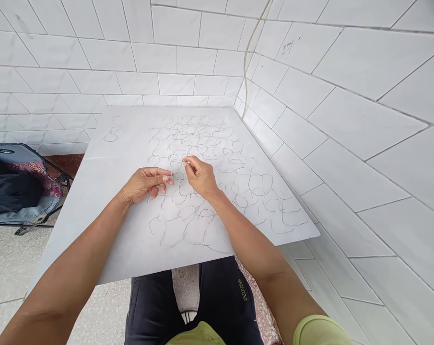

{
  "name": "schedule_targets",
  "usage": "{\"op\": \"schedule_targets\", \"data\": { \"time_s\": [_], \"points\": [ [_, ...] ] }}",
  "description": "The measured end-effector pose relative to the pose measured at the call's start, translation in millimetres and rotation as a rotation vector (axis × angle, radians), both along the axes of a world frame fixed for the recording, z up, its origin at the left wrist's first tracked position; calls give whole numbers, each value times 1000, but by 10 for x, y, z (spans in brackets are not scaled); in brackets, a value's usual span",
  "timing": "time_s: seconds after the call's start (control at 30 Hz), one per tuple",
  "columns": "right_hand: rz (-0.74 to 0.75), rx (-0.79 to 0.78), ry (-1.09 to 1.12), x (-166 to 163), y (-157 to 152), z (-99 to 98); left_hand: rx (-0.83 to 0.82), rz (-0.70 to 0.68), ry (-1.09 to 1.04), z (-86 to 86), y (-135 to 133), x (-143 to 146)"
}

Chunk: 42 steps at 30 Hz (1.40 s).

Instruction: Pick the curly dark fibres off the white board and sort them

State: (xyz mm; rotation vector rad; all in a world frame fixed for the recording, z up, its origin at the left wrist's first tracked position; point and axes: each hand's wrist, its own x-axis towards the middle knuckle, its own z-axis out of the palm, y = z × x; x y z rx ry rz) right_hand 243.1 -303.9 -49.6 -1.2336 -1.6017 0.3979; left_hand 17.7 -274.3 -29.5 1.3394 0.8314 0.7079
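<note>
A wide mesh of thin bent wire (217, 172) lies spread over a white board (105, 191) that rests across my lap. My left hand (146, 184) lies over the mesh near its left part, fingers pressed together and pointing right, touching the wire. My right hand (200, 175) is just to its right, thumb and forefinger pinched on a strand of the wire at about the middle of the mesh. A small separate wire piece (111, 135) sits at the board's far left.
White tiled walls stand behind and close along the right of the board. A thin cord (248, 57) hangs down the corner. A folding chair (18, 184) piled with clothes stands on the floor at the left.
</note>
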Motion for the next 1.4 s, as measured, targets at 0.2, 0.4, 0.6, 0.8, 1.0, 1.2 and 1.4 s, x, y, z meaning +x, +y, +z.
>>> {"op": "schedule_targets", "data": {
  "time_s": [0.2,0.4,0.6,0.8,1.0,1.2,1.4],
  "points": [
    [45,-15,10,32,-9,-10,-21,-15,77,4,-9,38],
    [147,-188,281,13,-43,72,3,-5,48,-17,-22,72],
    [194,-435,709,22,30,101,87,156,19,-51,-7,105],
    [362,-514,671,-124,-1,10,75,162,26,-4,-64,159],
    [305,-387,556,-236,-48,-3,71,6,84,8,-125,211],
    [209,-324,526,-246,-65,-3,24,-28,102,8,-119,188],
    [82,-217,402,-259,-72,-58,1,47,13,-9,-82,158]
  ]
}}
